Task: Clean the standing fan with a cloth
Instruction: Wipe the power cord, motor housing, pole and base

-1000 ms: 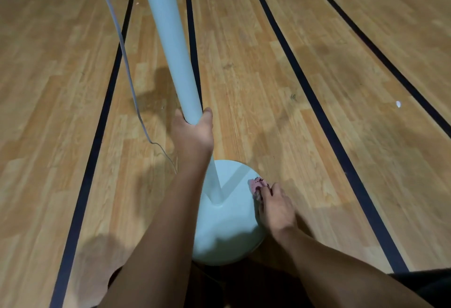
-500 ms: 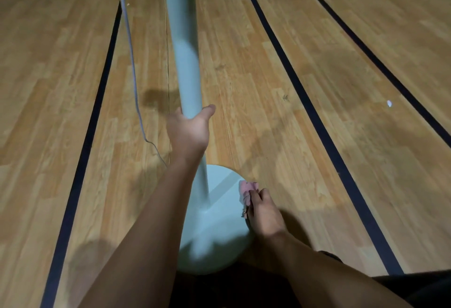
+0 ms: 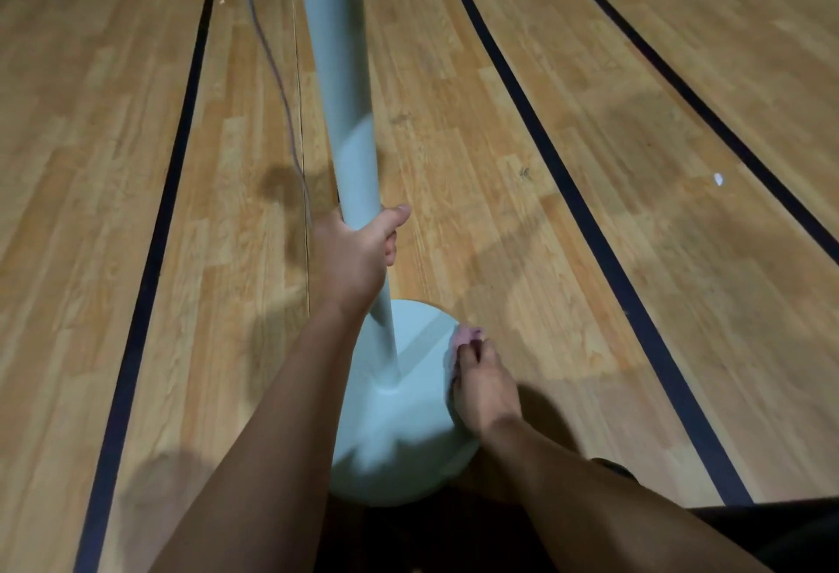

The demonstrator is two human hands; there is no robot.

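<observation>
No readable text, labels, brands or numbers were found. Fan pole [image 3: 336, 73] and base [image 3: 408, 436] were unmarked; floor [image 3: 499, 118] carried only dark stripes.

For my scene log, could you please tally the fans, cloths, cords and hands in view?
standing fan: 1
cloth: 1
cord: 1
hands: 2, left hand and right hand
Total: 5
</observation>
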